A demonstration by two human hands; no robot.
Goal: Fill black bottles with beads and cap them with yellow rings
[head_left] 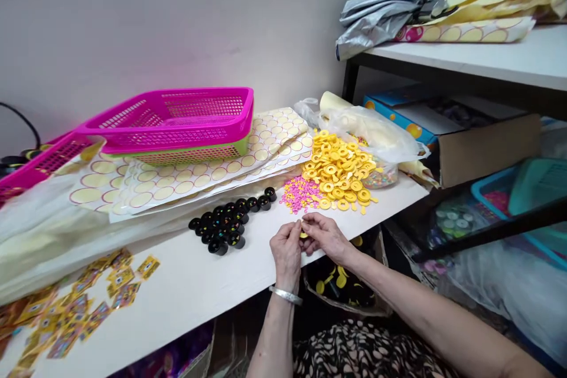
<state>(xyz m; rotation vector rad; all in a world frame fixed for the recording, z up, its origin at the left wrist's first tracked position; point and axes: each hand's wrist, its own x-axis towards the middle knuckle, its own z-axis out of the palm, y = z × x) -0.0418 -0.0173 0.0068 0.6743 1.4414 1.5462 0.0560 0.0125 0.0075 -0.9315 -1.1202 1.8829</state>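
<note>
From here I see my left hand (287,246) and right hand (325,235) together at the table's (177,289) front edge, fingertips pinching a small yellow piece (303,234), above an open box (383,292) holding yellow pieces, with small black cups (221,221) containing coloured bits to the left and a pink basket (177,124) beyond, wrists angled inward.

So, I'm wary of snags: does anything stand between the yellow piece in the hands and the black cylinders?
Only the left hand itself, holding the yellow piece; past it, nothing visible blocks the white tabletop up to the black cylinders.
</note>
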